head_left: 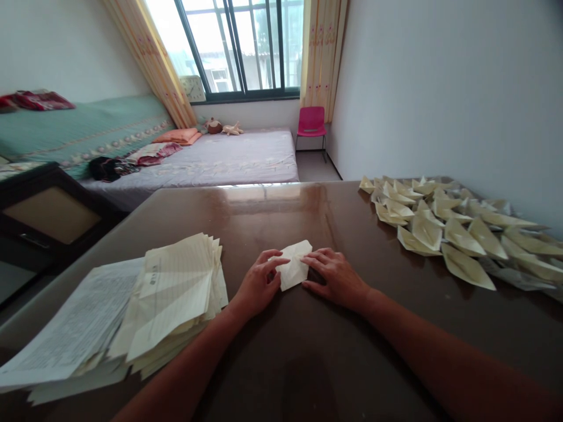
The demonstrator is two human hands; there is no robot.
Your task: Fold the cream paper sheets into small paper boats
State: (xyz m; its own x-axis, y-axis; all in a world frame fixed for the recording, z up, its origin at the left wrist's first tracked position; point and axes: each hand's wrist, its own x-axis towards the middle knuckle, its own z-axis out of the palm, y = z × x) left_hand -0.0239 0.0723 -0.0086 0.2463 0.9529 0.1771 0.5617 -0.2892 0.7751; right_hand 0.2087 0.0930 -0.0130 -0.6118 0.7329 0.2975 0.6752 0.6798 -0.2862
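Observation:
On the brown tabletop in front of me lies a small piece of folded pale paper (295, 271), its creases meeting near the middle. My left hand (260, 282) has its curled fingers at the paper's left edge, with the index finger reaching over the top of it. From the other side, my right hand (335, 275) presses its fingertips onto the right part, its thumb by the lower right edge. Both hands hold the sheet between them. What the undersides of the fingers touch is hidden.
At left lie a stack of cream lined sheets (171, 293) and printed white pages (88, 316). Many folded paper boats (461, 234) crowd the table's right side by the wall. Beyond the table (281, 351) are a bed (246, 155) and a pink chair (311, 122).

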